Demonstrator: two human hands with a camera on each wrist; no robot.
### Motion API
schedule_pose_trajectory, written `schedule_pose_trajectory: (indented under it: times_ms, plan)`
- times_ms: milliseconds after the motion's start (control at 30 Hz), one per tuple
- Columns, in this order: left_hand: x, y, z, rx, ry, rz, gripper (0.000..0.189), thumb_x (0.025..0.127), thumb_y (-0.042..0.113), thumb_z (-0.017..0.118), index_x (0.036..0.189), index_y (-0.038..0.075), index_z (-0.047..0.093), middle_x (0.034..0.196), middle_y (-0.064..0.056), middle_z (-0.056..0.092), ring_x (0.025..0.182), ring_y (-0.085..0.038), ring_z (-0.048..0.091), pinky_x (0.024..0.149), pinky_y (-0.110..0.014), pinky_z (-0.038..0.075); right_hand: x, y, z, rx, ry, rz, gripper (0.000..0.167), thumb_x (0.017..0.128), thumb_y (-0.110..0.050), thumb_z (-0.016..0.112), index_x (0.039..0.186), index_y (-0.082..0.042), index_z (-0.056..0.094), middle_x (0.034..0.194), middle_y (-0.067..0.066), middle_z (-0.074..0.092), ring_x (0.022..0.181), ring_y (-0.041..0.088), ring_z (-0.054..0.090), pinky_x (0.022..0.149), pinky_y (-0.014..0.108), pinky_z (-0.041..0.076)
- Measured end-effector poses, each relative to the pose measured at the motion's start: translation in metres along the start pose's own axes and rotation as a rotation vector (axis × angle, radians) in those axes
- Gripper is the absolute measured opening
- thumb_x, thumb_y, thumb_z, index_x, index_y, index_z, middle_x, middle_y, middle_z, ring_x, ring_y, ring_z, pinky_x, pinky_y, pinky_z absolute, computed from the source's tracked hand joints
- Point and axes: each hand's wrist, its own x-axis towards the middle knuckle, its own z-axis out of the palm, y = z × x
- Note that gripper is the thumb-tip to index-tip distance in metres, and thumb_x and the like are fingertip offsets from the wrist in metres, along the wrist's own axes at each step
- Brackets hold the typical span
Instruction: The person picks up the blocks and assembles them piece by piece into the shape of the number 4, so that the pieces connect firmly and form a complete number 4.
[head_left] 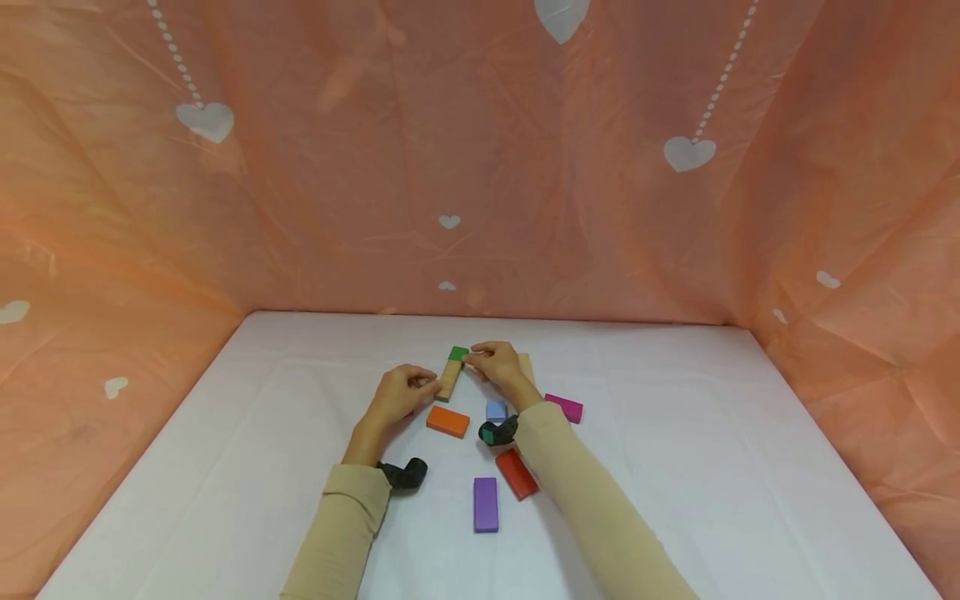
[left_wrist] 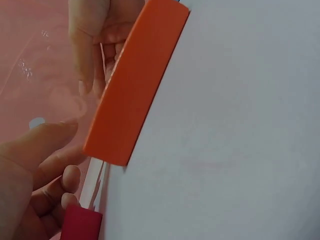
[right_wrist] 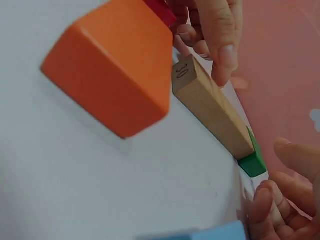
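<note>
A plain wooden block [head_left: 449,380] lies on the table with a green block [head_left: 458,353] against its far end; the near end bears the number 30 in the right wrist view. My left hand [head_left: 399,393] is beside the near end, thumb and forefinger apart and the other fingers loosely bent. My right hand [head_left: 495,365] has its fingertips right at the green block's edge, the thumb apart. Nothing shows between the fingers of either hand. A crimson block [left_wrist: 82,224] lies beneath my left hand, and an orange block [head_left: 447,421] is just nearer to me.
A light blue block [head_left: 497,411] and a red block [head_left: 517,474] lie near my right wrist. Nearest to me is a purple block [head_left: 486,504]. Right of that wrist lies a magenta block [head_left: 566,407], and another pale wooden block [head_left: 527,367] is partly hidden behind the hand.
</note>
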Motion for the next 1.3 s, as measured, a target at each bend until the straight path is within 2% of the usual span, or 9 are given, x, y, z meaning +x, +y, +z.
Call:
schedule_pose_trajectory:
  times_ms: [200, 467, 733, 900, 1067, 1300]
  plan:
    - [0.000, -0.003, -0.004, 0.018, 0.011, 0.046, 0.025, 0.088, 0.018, 0.069, 0.104, -0.001, 0.072, 0.087, -0.013, 0.062, 0.077, -0.016, 0.049, 0.068, -0.022, 0.039, -0.006, 0.000, -0.003, 0.055, -0.028, -0.004, 0.036, 0.088, -0.016, 0.069, 0.121, -0.001, 0.065, 0.065, -0.004, 0.050, 0.055, 0.007, 0.045, 0.052, 0.018, 0.039]
    - [0.000, -0.003, -0.008, 0.007, 0.042, 0.053, 0.022, 0.088, 0.015, 0.068, 0.103, -0.001, 0.072, 0.084, -0.013, 0.059, 0.076, -0.015, 0.048, 0.068, -0.022, 0.039, -0.015, 0.000, -0.010, 0.056, -0.039, 0.004, 0.036, 0.089, -0.020, 0.069, 0.120, -0.003, 0.065, 0.070, -0.001, 0.052, 0.057, 0.009, 0.048, 0.052, 0.018, 0.039]
    - [-0.003, -0.002, -0.012, 0.030, 0.024, 0.039, 0.023, 0.090, 0.019, 0.067, 0.104, 0.001, 0.072, 0.093, -0.015, 0.063, 0.083, -0.020, 0.051, 0.074, -0.025, 0.040, -0.028, 0.000, -0.016, 0.054, -0.022, 0.005, 0.034, 0.089, -0.022, 0.069, 0.118, -0.004, 0.067, 0.071, 0.000, 0.056, 0.059, 0.010, 0.049, 0.054, 0.019, 0.041]
    - [-0.007, -0.002, -0.018, 0.047, 0.019, 0.054, 0.023, 0.090, 0.018, 0.066, 0.104, 0.000, 0.072, 0.094, -0.016, 0.064, 0.083, -0.022, 0.052, 0.074, -0.027, 0.041, -0.037, 0.001, -0.020, 0.056, -0.052, -0.012, 0.036, 0.089, -0.019, 0.068, 0.119, -0.001, 0.066, 0.069, -0.002, 0.053, 0.060, 0.009, 0.048, 0.055, 0.018, 0.043]
    - [-0.009, -0.003, -0.024, 0.072, 0.013, 0.078, 0.022, 0.089, 0.017, 0.066, 0.103, 0.001, 0.072, 0.092, -0.016, 0.065, 0.082, -0.021, 0.052, 0.073, -0.027, 0.041, -0.044, 0.001, -0.023, 0.017, -0.091, -0.084, 0.035, 0.089, -0.015, 0.067, 0.119, 0.004, 0.064, 0.064, -0.003, 0.053, 0.057, 0.007, 0.049, 0.055, 0.017, 0.046]
    - [-0.013, -0.002, -0.031, 0.092, -0.001, 0.110, 0.021, 0.089, 0.017, 0.067, 0.101, 0.001, 0.073, 0.091, -0.015, 0.065, 0.082, -0.021, 0.052, 0.072, -0.027, 0.041, -0.055, -0.002, -0.026, -0.048, -0.132, -0.080, 0.035, 0.090, -0.019, 0.066, 0.120, 0.001, 0.064, 0.065, -0.002, 0.053, 0.055, 0.010, 0.049, 0.057, 0.019, 0.045]
